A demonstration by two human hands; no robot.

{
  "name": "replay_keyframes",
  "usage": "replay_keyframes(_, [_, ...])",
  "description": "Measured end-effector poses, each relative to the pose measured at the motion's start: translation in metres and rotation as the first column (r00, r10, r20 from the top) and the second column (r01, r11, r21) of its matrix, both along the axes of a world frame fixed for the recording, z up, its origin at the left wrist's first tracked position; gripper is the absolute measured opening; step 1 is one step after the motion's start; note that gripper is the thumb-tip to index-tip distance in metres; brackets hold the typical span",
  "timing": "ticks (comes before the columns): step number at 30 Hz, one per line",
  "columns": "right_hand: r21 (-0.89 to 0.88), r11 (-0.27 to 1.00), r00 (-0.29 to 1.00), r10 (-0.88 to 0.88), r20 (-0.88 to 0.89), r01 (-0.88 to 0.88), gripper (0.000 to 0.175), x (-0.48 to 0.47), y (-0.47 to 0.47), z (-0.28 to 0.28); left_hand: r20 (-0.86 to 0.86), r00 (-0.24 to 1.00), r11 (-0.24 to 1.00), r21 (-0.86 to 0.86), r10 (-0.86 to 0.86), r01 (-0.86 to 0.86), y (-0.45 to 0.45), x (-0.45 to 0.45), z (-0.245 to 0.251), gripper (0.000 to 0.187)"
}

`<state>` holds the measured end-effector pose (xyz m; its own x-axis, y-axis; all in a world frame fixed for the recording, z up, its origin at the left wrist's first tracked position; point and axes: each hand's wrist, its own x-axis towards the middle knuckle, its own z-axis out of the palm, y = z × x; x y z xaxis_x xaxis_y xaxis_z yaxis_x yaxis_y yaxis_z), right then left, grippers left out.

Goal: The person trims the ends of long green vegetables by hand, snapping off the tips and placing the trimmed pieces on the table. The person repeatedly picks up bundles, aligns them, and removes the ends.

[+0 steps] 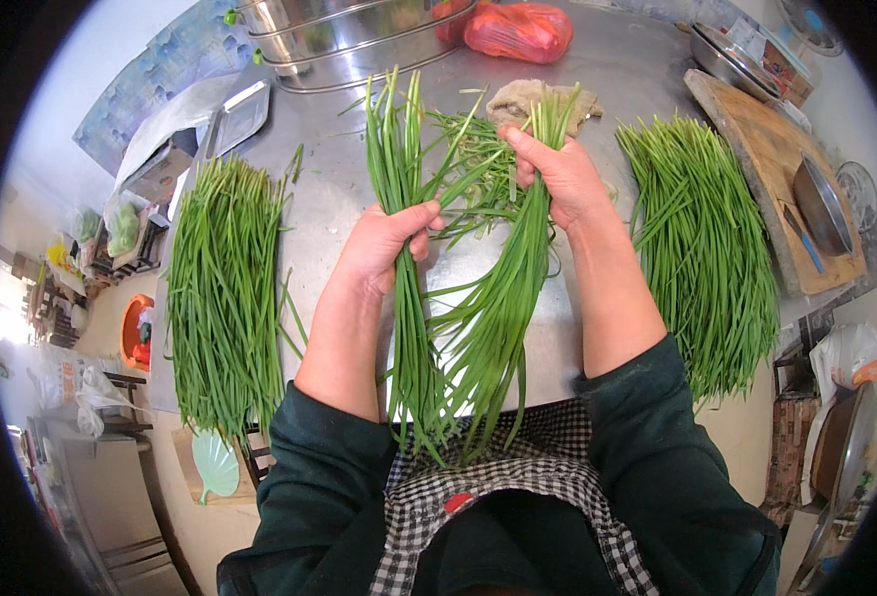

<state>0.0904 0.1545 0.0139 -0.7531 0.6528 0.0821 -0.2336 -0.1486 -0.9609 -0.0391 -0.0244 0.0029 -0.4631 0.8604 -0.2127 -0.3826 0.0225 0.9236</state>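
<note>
My left hand (392, 242) grips a bunch of garlic chives (401, 167) around the middle, pale stem ends pointing away from me. Another bunch of chives (509, 268) is held near its stem ends by my right hand (557, 175). Its leaves hang down toward my checked apron (513, 454), and a few strands stretch across between my hands. Behind the hands lies a loose heap of trimmings and stray leaves (483, 160). A large pile of chives (226, 290) rests at the left, and a second pile (706, 261) at the right, both with stems pointing away.
The metal table (326, 171) carries a stacked steel steamer (349, 37), a red plastic bag (520, 31), a crumpled beige cloth (513, 100) and a metal tray (243, 118). On the right, a thick wooden cutting board (751, 141) holds a metal bowl (822, 205) and a blue-handled knife (807, 246).
</note>
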Motion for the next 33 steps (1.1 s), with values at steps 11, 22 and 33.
replay_keyframes(11, [-0.528, 0.814, 0.858, -0.073, -0.508, -0.243, 0.017, 0.02, 0.022, 0.005, 0.137, 0.988, 0.995, 0.065, 0.069, -0.078, 0.002, 0.009, 0.004, 0.026])
replay_keyframes(22, [-0.235, 0.966, 0.983, 0.068, -0.171, -0.108, 0.031, 0.001, -0.007, 0.004, 0.029, 0.998, 0.998, 0.04, -0.047, 0.046, 0.002, 0.013, 0.0, 0.022])
replay_keyframes(33, [-0.374, 0.892, 0.948, 0.151, -0.28, -0.253, 0.03, -0.003, -0.016, 0.004, 0.063, 0.996, 0.998, 0.009, -0.057, 0.057, 0.007, 0.023, -0.002, 0.017])
